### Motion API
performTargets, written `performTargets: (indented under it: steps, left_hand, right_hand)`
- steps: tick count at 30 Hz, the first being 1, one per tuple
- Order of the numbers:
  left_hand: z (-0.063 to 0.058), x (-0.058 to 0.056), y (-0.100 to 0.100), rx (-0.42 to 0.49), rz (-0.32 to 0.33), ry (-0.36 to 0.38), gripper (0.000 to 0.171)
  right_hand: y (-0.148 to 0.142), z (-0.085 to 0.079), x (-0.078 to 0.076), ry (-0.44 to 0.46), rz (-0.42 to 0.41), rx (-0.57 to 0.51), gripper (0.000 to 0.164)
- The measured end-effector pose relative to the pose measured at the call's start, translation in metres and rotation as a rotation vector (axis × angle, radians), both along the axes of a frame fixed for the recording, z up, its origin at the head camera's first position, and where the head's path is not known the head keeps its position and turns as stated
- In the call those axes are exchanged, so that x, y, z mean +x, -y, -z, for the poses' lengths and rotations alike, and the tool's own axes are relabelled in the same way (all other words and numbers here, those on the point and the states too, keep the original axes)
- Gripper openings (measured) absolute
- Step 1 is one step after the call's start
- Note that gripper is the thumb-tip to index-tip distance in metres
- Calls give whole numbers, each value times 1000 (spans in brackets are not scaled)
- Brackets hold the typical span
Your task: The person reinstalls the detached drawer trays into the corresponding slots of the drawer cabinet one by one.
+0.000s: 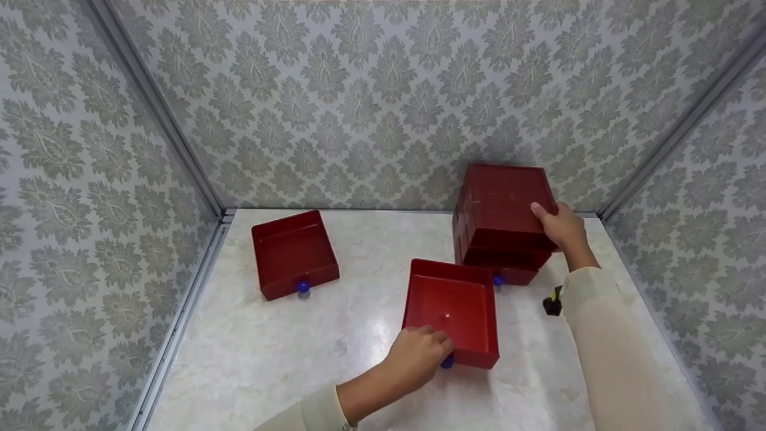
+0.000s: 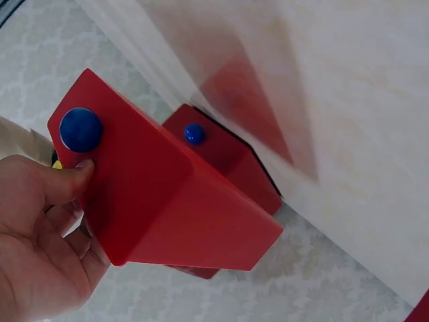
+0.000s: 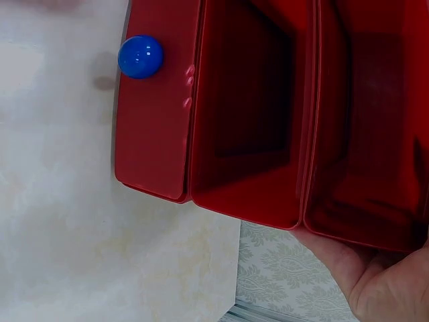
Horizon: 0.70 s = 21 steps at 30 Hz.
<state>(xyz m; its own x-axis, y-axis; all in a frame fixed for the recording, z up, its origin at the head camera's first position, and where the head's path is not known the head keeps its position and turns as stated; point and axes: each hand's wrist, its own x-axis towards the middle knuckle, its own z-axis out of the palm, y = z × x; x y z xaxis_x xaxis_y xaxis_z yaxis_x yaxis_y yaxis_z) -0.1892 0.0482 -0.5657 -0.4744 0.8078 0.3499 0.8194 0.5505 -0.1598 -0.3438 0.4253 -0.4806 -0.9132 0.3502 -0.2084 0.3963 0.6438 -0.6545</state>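
My left hand (image 1: pixel 419 353) pinches the front wall of a red drawer (image 1: pixel 455 305) beside its blue knob (image 2: pixel 81 129), thumb outside and fingertips over the rim. In the left wrist view this drawer is held above the table, its reflection apart from it. At the back right stands a red drawer cabinet (image 1: pixel 508 200). My right hand (image 1: pixel 564 227) grips its right side, thumb on the top; the other fingers are mostly hidden. Two empty slots (image 3: pixel 251 100) show in the cabinet, and a lowest drawer (image 3: pixel 154 127) with a blue knob (image 3: pixel 140 57) sits below them.
Another red drawer (image 1: pixel 293 251) lies on the table (image 1: pixel 269 359) at the left, blue knob facing me. Near my right sleeve is a small black pot (image 1: pixel 552 306) with a yellow-green sprout. Patterned walls (image 1: pixel 359 108) enclose the table at the back and sides.
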Motion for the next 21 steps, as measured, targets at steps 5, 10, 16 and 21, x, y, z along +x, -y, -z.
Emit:
performTargets:
  steps: [5,10,16,21]
  left_hand:
    - [4,3,-20,-16,42,14,17]
    - [4,3,-43,11,68,10,11]
    - [3,0,-68,20,92,17,9]
    - [1,0,-85,22,118,53,8]
  right_hand:
    - [0,-3,0,13,1,-12,99]
    - [0,-3,0,-3,3,-16,98]
    - [0,-1,-1,-1,-4,-44,99]
    - [0,1,-1,-5,-5,-50,98]
